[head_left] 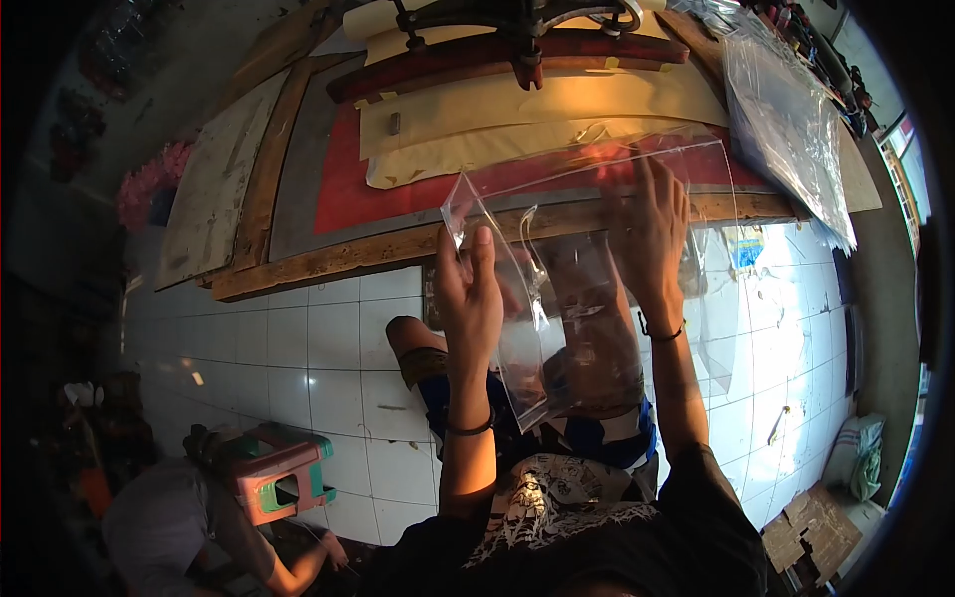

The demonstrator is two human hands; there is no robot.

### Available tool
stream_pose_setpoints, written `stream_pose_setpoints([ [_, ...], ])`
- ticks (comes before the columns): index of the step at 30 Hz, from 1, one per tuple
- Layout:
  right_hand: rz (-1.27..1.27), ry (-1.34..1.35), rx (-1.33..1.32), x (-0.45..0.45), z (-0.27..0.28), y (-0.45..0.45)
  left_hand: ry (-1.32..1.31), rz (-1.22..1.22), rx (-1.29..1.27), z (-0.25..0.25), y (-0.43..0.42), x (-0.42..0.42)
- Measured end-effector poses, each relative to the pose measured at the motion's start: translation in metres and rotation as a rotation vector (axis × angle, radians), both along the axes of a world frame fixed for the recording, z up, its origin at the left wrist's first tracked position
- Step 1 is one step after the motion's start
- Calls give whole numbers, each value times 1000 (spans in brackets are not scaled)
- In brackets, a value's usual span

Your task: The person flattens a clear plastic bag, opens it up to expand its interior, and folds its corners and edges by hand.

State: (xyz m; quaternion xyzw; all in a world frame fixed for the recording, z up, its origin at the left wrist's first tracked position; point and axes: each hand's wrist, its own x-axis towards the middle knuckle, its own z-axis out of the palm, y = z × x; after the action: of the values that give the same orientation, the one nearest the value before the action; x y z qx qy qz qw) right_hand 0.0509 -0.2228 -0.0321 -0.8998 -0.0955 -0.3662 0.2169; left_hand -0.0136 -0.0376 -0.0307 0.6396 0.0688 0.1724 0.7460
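Observation:
A clear, boxy plastic sleeve with creased edges hangs in front of my body, at the near edge of the workbench. My left hand is closed on its left side, thumb up along the edge with the fingers behind the plastic. Against the upper right part of the sleeve lies my right hand, its fingers stretched out toward the top edge and its thumb apart. Motion blur and glare soften the right fingertips. Through the plastic my legs show.
The bench's wooden edge runs before me. On it lie a red sheet, yellowish paper and a dark-red bar with black metal fittings. Clear plastic sheets are stacked right. A person crouches lower left by a stool.

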Motion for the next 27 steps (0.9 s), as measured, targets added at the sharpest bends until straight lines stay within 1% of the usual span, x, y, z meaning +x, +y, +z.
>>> stream_pose_setpoints([
  [2,108,19,-45,-12,0,12,28,-53,-10,3,-1,-1],
  [3,181,42,-67,-21,3,20,-6,-1,111,0,0,0],
  [5,286,66,-102,-30,4,31,-40,40,209,-7,-1,3],
  [9,393,78,-98,-30,5,42,15,-10,188,-9,2,1],
  [13,482,49,-125,-18,9,47,-45,-38,227,-10,4,2],
  [15,463,80,-131,-18,12,47,-96,-96,161,-3,1,-1],
  [18,406,61,-153,-14,12,45,-196,-96,58,-13,-8,-5],
  [20,362,39,-160,-13,10,45,-161,-107,-28,-20,-12,-17],
  [22,325,25,-161,-13,10,47,-20,-154,-135,-21,-13,-40],
  [24,305,13,-164,-10,7,49,3,-141,-122,-36,-17,-56],
  [26,292,10,-165,-10,5,49,110,-208,-163,-49,-15,-77],
  [27,290,10,-165,-11,6,49,154,-218,-103,-55,-14,-85],
])
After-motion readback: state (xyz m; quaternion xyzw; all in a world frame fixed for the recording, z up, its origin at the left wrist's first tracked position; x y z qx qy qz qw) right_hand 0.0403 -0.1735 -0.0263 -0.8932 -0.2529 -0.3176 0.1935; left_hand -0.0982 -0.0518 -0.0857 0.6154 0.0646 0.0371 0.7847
